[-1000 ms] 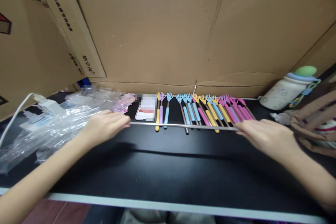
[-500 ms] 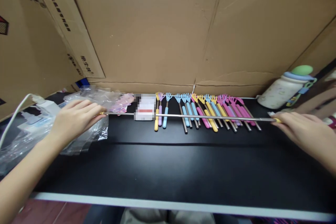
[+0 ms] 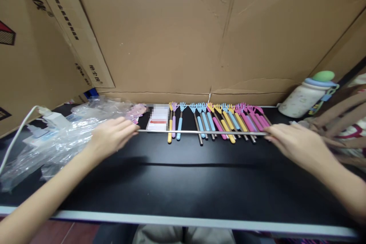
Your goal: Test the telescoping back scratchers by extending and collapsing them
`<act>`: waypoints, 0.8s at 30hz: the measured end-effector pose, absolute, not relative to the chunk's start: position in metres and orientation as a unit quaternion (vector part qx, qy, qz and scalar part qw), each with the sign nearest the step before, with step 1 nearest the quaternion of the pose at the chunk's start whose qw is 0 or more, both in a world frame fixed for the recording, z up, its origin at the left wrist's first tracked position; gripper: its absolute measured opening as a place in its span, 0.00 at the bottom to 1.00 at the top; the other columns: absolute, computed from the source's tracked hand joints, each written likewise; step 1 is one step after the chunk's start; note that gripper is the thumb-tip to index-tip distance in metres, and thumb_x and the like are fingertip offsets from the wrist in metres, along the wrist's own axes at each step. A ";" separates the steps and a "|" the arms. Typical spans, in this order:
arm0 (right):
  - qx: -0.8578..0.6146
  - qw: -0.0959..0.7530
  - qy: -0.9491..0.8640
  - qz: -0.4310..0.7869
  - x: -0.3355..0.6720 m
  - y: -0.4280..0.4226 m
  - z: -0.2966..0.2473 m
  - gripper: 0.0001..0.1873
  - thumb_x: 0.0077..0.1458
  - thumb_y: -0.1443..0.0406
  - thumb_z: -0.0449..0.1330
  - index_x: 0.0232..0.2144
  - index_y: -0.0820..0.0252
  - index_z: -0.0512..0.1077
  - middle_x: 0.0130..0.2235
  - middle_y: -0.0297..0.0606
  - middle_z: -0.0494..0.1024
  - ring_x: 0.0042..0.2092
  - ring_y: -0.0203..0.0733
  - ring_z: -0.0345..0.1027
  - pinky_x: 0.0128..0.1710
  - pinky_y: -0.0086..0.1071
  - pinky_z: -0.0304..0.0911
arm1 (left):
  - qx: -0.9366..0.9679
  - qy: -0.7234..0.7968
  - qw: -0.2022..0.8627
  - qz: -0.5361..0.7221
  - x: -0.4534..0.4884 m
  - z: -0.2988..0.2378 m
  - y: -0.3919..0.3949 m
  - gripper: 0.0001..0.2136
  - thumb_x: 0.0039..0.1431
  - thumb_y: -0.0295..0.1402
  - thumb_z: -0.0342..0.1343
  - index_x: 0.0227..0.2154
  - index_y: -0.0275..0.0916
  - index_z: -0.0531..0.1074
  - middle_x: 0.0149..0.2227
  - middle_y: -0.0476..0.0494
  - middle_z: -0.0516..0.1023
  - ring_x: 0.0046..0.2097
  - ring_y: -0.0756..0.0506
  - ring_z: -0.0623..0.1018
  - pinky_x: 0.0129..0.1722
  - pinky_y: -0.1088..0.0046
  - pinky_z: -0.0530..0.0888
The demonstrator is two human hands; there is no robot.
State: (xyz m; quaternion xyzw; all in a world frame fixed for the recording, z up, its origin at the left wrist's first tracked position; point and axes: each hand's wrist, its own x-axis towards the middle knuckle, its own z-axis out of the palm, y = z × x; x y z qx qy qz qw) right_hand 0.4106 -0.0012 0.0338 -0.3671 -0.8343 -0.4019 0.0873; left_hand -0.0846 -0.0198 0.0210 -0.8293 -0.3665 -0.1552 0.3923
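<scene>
A thin telescopic metal rod stretches level above the black tabletop, held at both ends. My left hand pinches its left end and my right hand grips its right end. Behind the rod lies a row of several collapsed back scratchers with yellow, blue, pink and purple handles and small claw heads, side by side near the cardboard wall.
Crumpled clear plastic bags and a white charger with cable lie at the left. A small white card sits beside the scratchers. A white bottle with a green cap and a brown bag are at the right. Cardboard walls close the back.
Half a second ago the rod was drawn out long with my hands far apart; now both hands have come inward and the rod is shorter again.
</scene>
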 end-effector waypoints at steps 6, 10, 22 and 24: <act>-0.297 0.155 -0.894 -0.298 0.273 -0.031 0.022 0.12 0.60 0.64 0.48 0.27 0.59 0.67 0.22 0.32 0.69 0.23 0.33 0.60 0.27 0.30 0.45 | -0.872 -0.336 0.287 -0.210 0.025 0.011 -0.040 0.10 0.64 0.31 0.43 0.27 0.39 0.64 0.23 0.51 0.69 0.28 0.49 0.69 0.26 0.72 0.58; -0.306 0.167 -0.894 -0.280 0.246 -0.041 0.018 0.13 0.62 0.64 0.46 0.28 0.59 0.65 0.21 0.31 0.67 0.21 0.33 0.58 0.24 0.31 0.41 | -0.870 -0.344 0.284 -0.208 0.038 0.013 -0.049 0.10 0.64 0.31 0.44 0.26 0.38 0.62 0.23 0.51 0.68 0.28 0.50 0.69 0.25 0.72 0.57; -0.352 0.118 -0.845 -0.386 0.377 -0.010 0.031 0.17 0.61 0.58 0.46 0.26 0.58 0.68 0.21 0.33 0.70 0.24 0.34 0.62 0.25 0.29 0.47 | -0.805 -0.335 0.471 -0.134 -0.058 0.030 -0.028 0.09 0.62 0.35 0.49 0.26 0.40 0.64 0.23 0.51 0.67 0.28 0.49 0.65 0.25 0.73 0.57; -0.386 0.093 -0.814 -0.423 0.420 -0.003 0.030 0.18 0.61 0.56 0.46 0.27 0.58 0.69 0.24 0.36 0.72 0.26 0.36 0.62 0.26 0.30 0.48 | -0.779 -0.333 0.522 -0.100 -0.091 0.030 -0.022 0.10 0.62 0.36 0.49 0.26 0.39 0.64 0.22 0.52 0.66 0.27 0.49 0.64 0.26 0.74 0.57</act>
